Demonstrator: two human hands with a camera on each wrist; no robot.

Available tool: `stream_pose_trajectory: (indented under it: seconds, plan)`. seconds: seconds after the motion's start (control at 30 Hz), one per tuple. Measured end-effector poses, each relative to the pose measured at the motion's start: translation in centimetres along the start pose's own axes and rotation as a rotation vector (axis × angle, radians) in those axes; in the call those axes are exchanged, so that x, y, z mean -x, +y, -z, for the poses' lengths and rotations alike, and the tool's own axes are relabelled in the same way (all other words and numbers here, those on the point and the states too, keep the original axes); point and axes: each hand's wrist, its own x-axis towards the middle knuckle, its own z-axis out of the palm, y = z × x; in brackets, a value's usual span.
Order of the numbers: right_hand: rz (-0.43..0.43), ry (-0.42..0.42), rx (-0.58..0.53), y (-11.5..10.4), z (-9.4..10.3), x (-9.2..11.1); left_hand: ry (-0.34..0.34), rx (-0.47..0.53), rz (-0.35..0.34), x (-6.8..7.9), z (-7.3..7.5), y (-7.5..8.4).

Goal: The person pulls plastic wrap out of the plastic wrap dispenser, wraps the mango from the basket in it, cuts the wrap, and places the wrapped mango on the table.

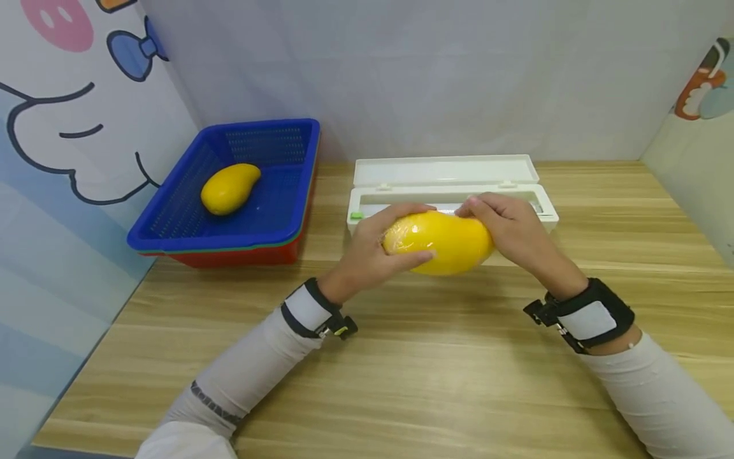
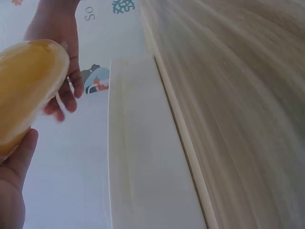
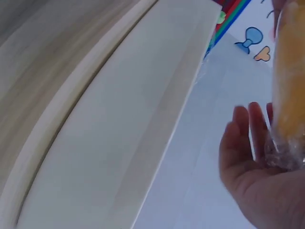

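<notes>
A yellow mango (image 1: 450,245) in clear, shiny plastic wrap (image 3: 281,155) is held up in front of the white box. My left hand (image 1: 369,255) grips its left end, thumb along the near side and fingers over the top. At the mango's right end is my right hand (image 1: 513,233), its thumb and forefinger pinching at the upper edge, where the wrap gathers. In the right wrist view, wrinkled film lies against the palm and the other fingers are loosely bent. Behind the mango, the white cling film dispenser (image 1: 447,172) stands with its lid raised.
A blue basket (image 1: 212,243) stands at the left, stacked in a red one (image 1: 246,256). Another yellow mango (image 1: 229,189) lies inside the blue basket. A green slider (image 1: 357,215) shows at the dispenser's left end. Pale cloth walls (image 1: 424,83) border the wooden table (image 1: 436,382).
</notes>
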Motion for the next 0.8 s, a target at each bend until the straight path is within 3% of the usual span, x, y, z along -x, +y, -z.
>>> stream_pose_trajectory:
  seconds: [0.17,0.23,0.33,0.43,0.63,0.8]
  plan:
    - [-0.01,-0.035,-0.276,-0.9,-0.1,0.4,0.067,0.074,0.034,0.8,-0.1,-2.1]
    - [-0.003,-0.044,-0.451,-1.1,-0.2,0.6,0.093,0.115,0.066,1.2,-0.3,-2.9]
    - [0.046,-0.059,-0.722,-1.4,-0.5,0.7,0.132,0.164,0.119,1.4,-0.4,-3.1]
    - [0.103,-0.034,-0.889,-1.8,-0.8,0.7,0.172,0.193,0.149,1.5,-0.6,-3.1]
    - [0.24,0.149,-0.967,-2.8,-1.6,0.6,0.245,0.264,0.229,1.4,-0.9,-2.9]
    - [0.352,0.345,-0.888,-3.1,-2.1,0.8,0.261,0.28,0.261,1.3,-1.0,-2.7]
